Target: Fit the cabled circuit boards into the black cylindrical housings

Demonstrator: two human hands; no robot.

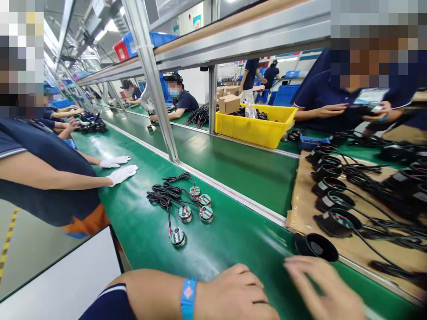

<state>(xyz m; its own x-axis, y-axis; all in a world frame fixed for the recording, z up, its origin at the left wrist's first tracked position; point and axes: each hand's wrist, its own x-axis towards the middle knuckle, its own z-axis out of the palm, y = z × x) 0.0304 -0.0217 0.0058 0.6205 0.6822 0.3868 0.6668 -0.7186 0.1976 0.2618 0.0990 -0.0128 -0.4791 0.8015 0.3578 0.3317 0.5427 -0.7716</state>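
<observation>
At the near edge, the left hand (235, 293), wearing a blue wristband (188, 298), is lying back upward with its fingers bending out of sight, so whether it is gripping anything I cannot tell. The right hand (325, 286) is blurring; its thumb and fingers are standing apart with green showing between them. Its fingertips are sitting just beside a black housing (315, 247), which is resting tilted at the edge of the green tabletop (240, 240); contact is remaining unclear. The two hands are keeping apart from each other.

Farther along, five round circuit boards (177, 237) are lying on the tabletop, trailing coiled black cables (168, 193). To the right, more wired housings (333, 222) are standing in a row on a cardboard sheet (305, 195). On the left, a co-worker (50, 169) is resting two white gloves (123, 175) on the tabletop.

Beyond a metal post (156, 89), a yellow bin (247, 129) is holding a cardboard box (229, 104) and dark parts. At far right, another co-worker (320, 100) is holding a dark device (362, 110).
</observation>
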